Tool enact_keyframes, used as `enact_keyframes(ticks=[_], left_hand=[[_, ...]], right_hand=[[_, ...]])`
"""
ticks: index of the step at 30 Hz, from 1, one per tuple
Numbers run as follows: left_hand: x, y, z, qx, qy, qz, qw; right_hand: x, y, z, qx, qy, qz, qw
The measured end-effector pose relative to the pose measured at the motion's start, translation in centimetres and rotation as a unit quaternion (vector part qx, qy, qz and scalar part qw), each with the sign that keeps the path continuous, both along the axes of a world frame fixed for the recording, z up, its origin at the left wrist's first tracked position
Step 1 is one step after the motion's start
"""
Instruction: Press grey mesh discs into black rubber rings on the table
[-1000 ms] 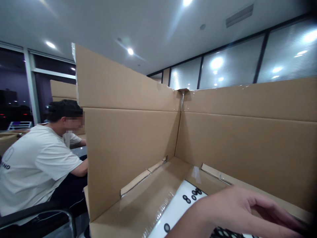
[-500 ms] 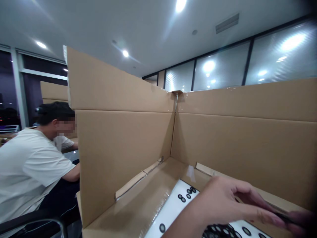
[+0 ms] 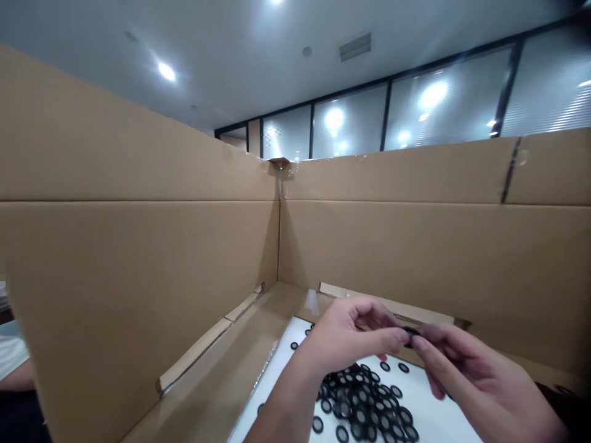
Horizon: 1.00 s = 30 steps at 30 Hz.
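A small black ring point(image 3: 410, 334) is pinched at its two sides by the fingertips of my left hand point(image 3: 348, 335) and my right hand point(image 3: 480, 378). Both hands are closed on it, raised above a white sheet point(image 3: 436, 413). Under them lies a heap of similar black rings with pale centres point(image 3: 362, 403), some overlapping and others loose around the edges. My left forearm hides part of the sheet and the heap's left side.
Cardboard walls point(image 3: 138, 271) rise on the left and at the back, meeting in a corner. Folded cardboard strips point(image 3: 210, 341) run along the base of the walls. A person's sleeve point(image 3: 12, 354) shows at the far left edge, beyond the cardboard.
The view has turned right, so the neighbouring person is mostly out of sight. Both hands now appear nearer the middle, and the ring between them shows more clearly.
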<state>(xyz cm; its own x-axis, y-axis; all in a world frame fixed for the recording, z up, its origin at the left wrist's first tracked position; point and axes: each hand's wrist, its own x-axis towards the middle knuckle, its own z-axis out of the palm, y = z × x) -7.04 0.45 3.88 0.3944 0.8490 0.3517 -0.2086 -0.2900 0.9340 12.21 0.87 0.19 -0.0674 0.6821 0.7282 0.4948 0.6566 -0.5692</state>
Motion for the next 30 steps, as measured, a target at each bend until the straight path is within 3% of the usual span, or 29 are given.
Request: enact_keyframes(ticks=[3,8,17,23,30], left_hand=[[0.3,-0.1,0.0,0.004,0.003,-0.002,1.0],[0.7,0.1,-0.4,0.008,0.004,0.001,1.0],[1.3,0.3,-0.7,0.009,0.047,0.022,0.999],[1.2,0.6,-0.8,-0.021,0.047,-0.009,0.999],[1.2,0.4,-0.7,-0.017,0.037,-0.027,0.999]], right_hand=[[0.4,-0.6,0.9,-0.048,-0.038,0.031,0.998],[0.8,-1.1,1.5,-0.052,-0.043,0.076,0.995],[-0.2,-1.1,1.2,0.044,-0.132,-0.033,0.99],[0.4,-0.8,0.7,0.069,-0.168,0.008,0.983],[0.3,-1.2,1.3,0.123,-0.168,0.02,0.978]])
